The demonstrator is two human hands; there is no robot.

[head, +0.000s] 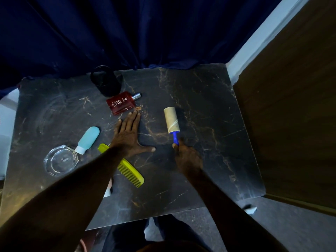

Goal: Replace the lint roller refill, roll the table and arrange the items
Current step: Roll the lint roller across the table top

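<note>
A lint roller (172,121) with a bare tan cardboard roll and a blue handle lies on the dark marble table (209,106), right of centre. My right hand (188,157) grips the blue handle from below. My left hand (130,135) presses flat on the table with its fingers spread, just below a red perfume bottle (121,103). A yellow-green comb (128,168) lies partly under my left forearm. A light blue tube (88,139) with a white cap lies to the left, next to a clear glass dish (61,160).
A black cylindrical holder (105,81) stands at the table's back edge, in front of a dark blue curtain (127,33). A wooden panel (291,106) closes off the right side. A small white object (107,191) peeks out beneath my left forearm.
</note>
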